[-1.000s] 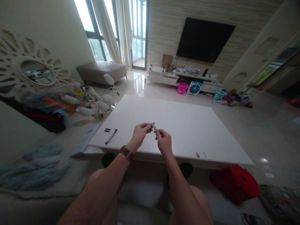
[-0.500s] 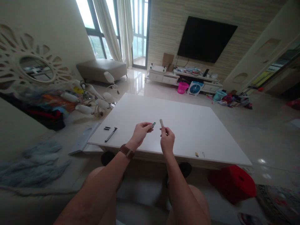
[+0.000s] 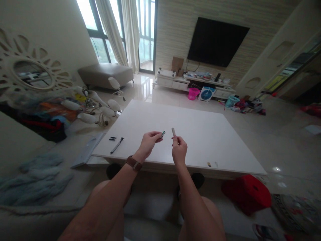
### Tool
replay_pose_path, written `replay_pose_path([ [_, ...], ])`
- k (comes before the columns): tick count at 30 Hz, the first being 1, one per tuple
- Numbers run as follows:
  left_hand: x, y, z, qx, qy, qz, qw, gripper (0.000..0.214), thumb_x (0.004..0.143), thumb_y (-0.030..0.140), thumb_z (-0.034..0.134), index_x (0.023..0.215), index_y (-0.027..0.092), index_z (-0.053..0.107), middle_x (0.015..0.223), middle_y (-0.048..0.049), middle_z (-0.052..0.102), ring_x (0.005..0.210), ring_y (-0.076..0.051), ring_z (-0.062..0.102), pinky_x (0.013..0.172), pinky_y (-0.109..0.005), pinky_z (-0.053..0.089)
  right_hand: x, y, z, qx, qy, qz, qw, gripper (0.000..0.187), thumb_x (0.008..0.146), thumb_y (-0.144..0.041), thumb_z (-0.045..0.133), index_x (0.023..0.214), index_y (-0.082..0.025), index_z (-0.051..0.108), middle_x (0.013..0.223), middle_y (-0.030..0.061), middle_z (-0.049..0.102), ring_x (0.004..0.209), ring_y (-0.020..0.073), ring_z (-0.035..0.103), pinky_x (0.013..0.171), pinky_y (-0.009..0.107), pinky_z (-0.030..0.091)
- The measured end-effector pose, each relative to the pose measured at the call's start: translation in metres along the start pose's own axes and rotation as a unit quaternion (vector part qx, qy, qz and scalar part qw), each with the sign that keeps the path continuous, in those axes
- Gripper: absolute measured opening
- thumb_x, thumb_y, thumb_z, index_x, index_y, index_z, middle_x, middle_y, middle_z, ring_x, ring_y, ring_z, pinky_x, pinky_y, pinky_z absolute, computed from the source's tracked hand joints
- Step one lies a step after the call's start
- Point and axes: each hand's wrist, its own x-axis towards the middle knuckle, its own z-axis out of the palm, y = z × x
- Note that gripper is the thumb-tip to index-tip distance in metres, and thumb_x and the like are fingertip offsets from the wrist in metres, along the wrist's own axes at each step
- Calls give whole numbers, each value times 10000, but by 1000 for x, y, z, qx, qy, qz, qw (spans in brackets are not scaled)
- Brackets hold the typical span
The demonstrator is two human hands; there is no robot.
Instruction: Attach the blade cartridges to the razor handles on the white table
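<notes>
Above the white table [image 3: 200, 137], my left hand [image 3: 148, 143] pinches a small flat dark-green and silvery piece [image 3: 163, 134]. Its exact kind is too small to tell. Just to the right, my right hand [image 3: 179, 150] is closed around the lower end of a short, pale grey-beige stick-like piece [image 3: 173, 131] that points upward. The two pieces are apart. On the tabletop, left of my left hand, lies a slim grey tool with a dark head [image 3: 117, 145]. Two small black pieces [image 3: 112, 138] rest beside it.
A tiny yellow-and-dark piece [image 3: 209, 164] and a small clear piece [image 3: 216, 164] lie near the table's front edge. Beyond its left side stands a lamp with several white shades [image 3: 86, 117]. A red cap-like object [image 3: 250, 194] is below the right front corner.
The gap between the two held pieces has widened slightly. Both hands keep their grip. The whole view has shifted a little, so the room appears further left.
</notes>
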Motion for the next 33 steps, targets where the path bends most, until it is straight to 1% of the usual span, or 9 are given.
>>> replay_pose_path([
  [2, 0, 0, 0, -3, -2, -1, 1000, 276, 614, 323, 843, 769, 114, 748, 760, -69, 709, 675, -135, 621, 726, -312, 493, 1, 2, 1, 42, 5, 22, 999, 386, 923, -488, 493, 830, -173, 695, 557, -35, 491, 522, 135, 438, 519, 261, 316],
  [5, 0, -1, 1, -11, -7, 1, 1000, 279, 607, 318, 845, 772, 116, 747, 772, -69, 715, 687, -138, 630, 738, -315, 500, 1, 5, 1, 65, -53, 22, 996, 376, 899, -493, 528, 815, -168, 699, 550, -37, 490, 516, 134, 442, 506, 258, 314],
  [10, -1, 0, 2, -8, 1, 4, 1000, 274, 619, 316, 839, 778, 112, 747, 761, -64, 707, 673, -130, 623, 731, -311, 497, 2, 3, -1, 23, 41, 26, 999, 387, 915, -478, 489, 813, -163, 690, 572, -24, 507, 543, 140, 447, 521, 261, 316],
  [15, 0, -1, 0, -15, 2, 5, 1000, 279, 615, 317, 844, 774, 109, 746, 766, -68, 708, 682, -133, 625, 748, -319, 502, 2, 3, 0, 16, -71, -24, 997, 369, 898, -484, 537, 800, -173, 709, 565, -25, 525, 529, 132, 453, 517, 256, 314],
  [19, 1, -3, -1, -18, 13, 7, 1000, 283, 607, 325, 853, 767, 117, 746, 775, -67, 712, 686, -137, 628, 756, -326, 509, 5, 8, -2, 48, -5, 38, 998, 384, 902, -492, 516, 824, -166, 702, 567, -24, 522, 515, 134, 456, 502, 256, 327],
  [21, 0, -3, 0, -19, 10, 7, 1000, 288, 607, 327, 853, 776, 117, 749, 788, -69, 717, 694, -140, 633, 762, -329, 511, 3, 7, -1, 57, -21, 29, 998, 382, 901, -497, 527, 832, -167, 707, 566, -26, 520, 520, 132, 457, 502, 253, 325],
  [26, -2, -1, 2, -17, -9, 29, 999, 283, 621, 318, 848, 800, 119, 755, 792, -74, 726, 725, -150, 636, 766, -332, 511, -8, 0, 8, 78, -114, 15, 990, 398, 885, -514, 565, 812, -164, 740, 569, -18, 544, 529, 129, 476, 502, 249, 329],
  [31, -1, -1, 1, -18, 17, 20, 999, 298, 600, 334, 862, 782, 124, 754, 801, -74, 728, 707, -148, 640, 784, -348, 514, -5, -2, 7, 102, -63, 28, 992, 408, 897, -502, 541, 875, -157, 756, 551, -29, 506, 505, 123, 441, 490, 250, 320],
  [33, -1, -2, 1, -19, 17, 16, 1000, 302, 598, 332, 863, 786, 122, 754, 807, -77, 730, 715, -153, 646, 788, -350, 516, -3, -3, 5, 82, -73, 33, 993, 405, 888, -497, 551, 846, -153, 759, 540, -26, 510, 501, 124, 438, 488, 252, 315],
])
